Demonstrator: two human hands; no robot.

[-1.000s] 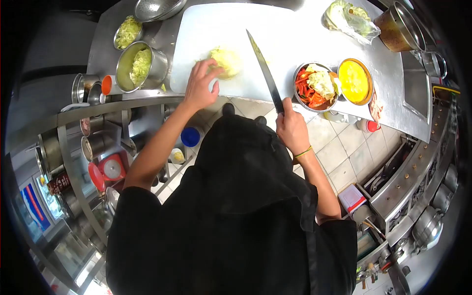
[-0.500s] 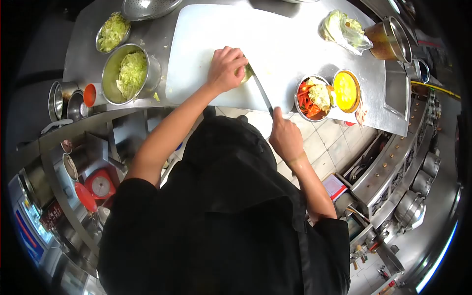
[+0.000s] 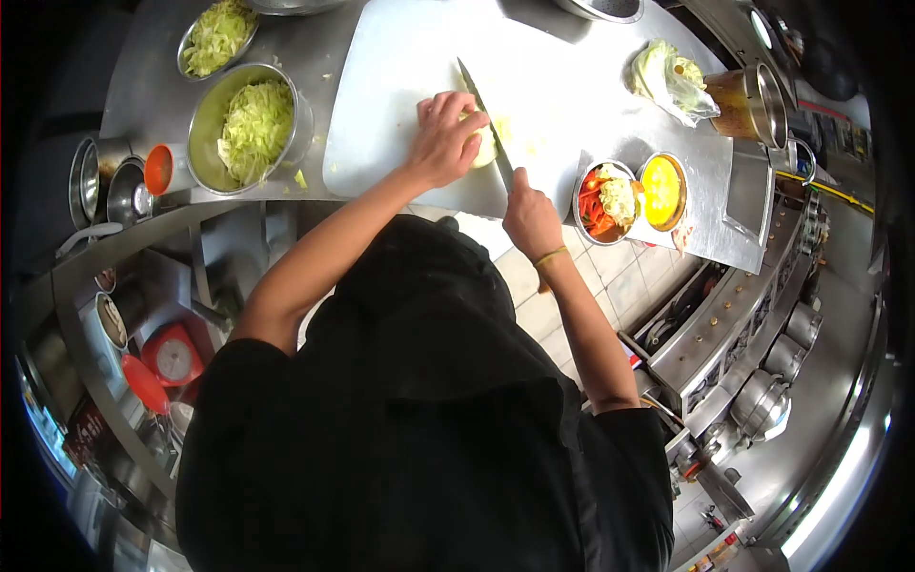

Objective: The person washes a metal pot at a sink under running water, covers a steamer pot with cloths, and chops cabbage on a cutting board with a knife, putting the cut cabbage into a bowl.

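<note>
My left hand (image 3: 445, 141) presses down on a pale piece of cabbage (image 3: 485, 151) on the white cutting board (image 3: 391, 86), its fingers bent over the top. In my right hand (image 3: 532, 219) is the handle of a long knife (image 3: 489, 119). The blade lies along the right side of the cabbage, close to my left fingertips, and points away from me. Small pale shreds are scattered on the board just right of the blade.
A pot of shredded cabbage (image 3: 255, 133) and a smaller bowl of it (image 3: 217, 40) stand at left. On the right are a bowl with red pepper strips (image 3: 593, 205), a bowl of yellow liquid (image 3: 660, 191), bagged cabbage (image 3: 667, 81) and a stained pot (image 3: 739, 105).
My left hand has come down from beside the cabbage onto it. The knife, earlier apart from the cabbage, has moved left against it. The view has shifted too.
</note>
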